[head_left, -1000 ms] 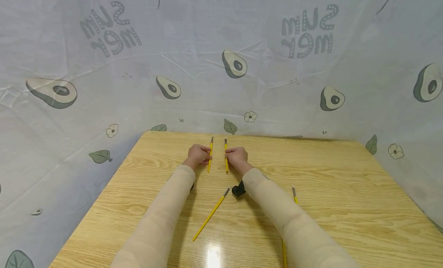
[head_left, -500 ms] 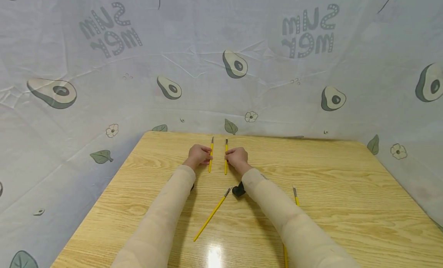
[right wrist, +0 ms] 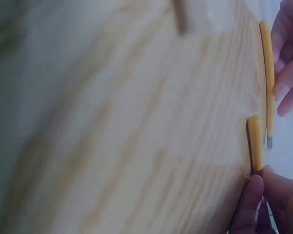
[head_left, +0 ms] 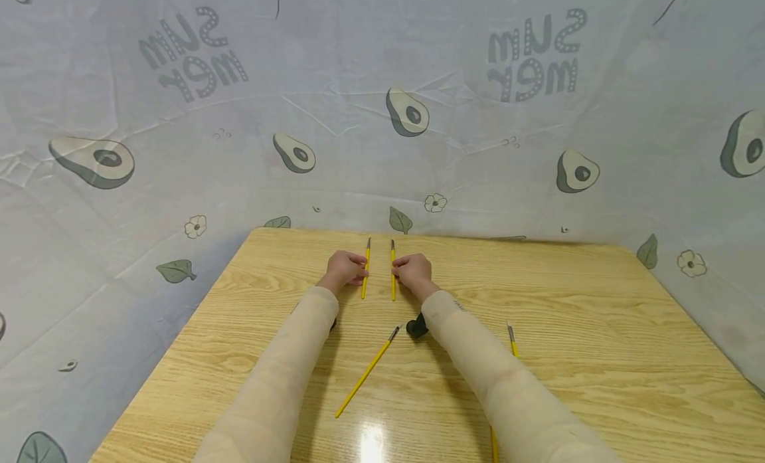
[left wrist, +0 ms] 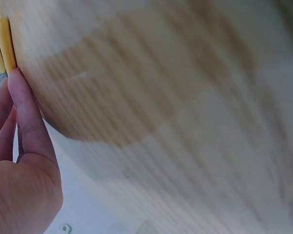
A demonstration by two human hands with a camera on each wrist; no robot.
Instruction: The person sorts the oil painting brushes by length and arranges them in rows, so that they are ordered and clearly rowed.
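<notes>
Two slim yellow paintbrushes lie side by side near the table's far edge, bristle ends pointing away from me. My left hand (head_left: 345,269) pinches the left paintbrush (head_left: 367,252) by its handle, and the rounded handle end (left wrist: 6,43) shows past the fingertips in the left wrist view. The right paintbrush (head_left: 393,290) is pinched between thumb and fingers of my right hand (head_left: 414,270). A narrow gap separates the two brushes, which run nearly parallel. In the right wrist view, the handle end (right wrist: 255,139) of that right brush sticks out beyond my fingertips.
A third paintbrush (head_left: 366,376) lies slanted on the wooden table (head_left: 597,357) between my forearms. Another brush (head_left: 512,340) is partly hidden under my right sleeve (head_left: 496,383). A black object (head_left: 416,327) shows beside my right wrist. Patterned cloth (head_left: 335,64) hangs behind the table.
The right paintbrush has turned very slightly and now points straighter away from me. Both hands keep their grip in nearly the same place. The loose brushes have not moved.
</notes>
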